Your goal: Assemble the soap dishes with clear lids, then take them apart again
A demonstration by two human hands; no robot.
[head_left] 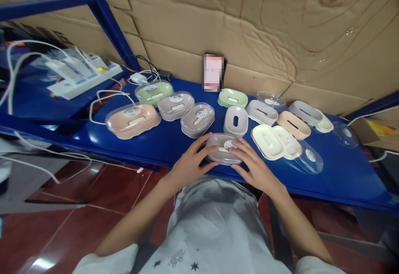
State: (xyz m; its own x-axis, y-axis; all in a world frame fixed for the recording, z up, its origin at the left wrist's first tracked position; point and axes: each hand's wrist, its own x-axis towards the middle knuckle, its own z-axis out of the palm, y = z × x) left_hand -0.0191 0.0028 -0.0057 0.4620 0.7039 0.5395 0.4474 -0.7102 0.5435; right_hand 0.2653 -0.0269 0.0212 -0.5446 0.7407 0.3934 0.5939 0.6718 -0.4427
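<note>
A grey oval soap box (pixel 222 157) with a clear lid and a round sticker lies at the table's front edge. My left hand (pixel 193 159) holds its left side, fingers curved over the lid and thumb along the near side. From the right, my right hand (pixel 254 166) grips the other end in the same way, with fingertips by the sticker. Just beyond it stand a lidded grey soap box (pixel 197 120) and an open light grey soap box base (pixel 243 125) with a slot in its floor.
On the left are lidded soap boxes in pink (pixel 146 121), green (pixel 160 89) and grey (pixel 183 109). Cream trays (pixel 263 141), loose clear lids (pixel 311 164) and a peach base (pixel 294 125) lie right. A phone (pixel 213 72) leans on cardboard; a power strip (pixel 90 82) sits left.
</note>
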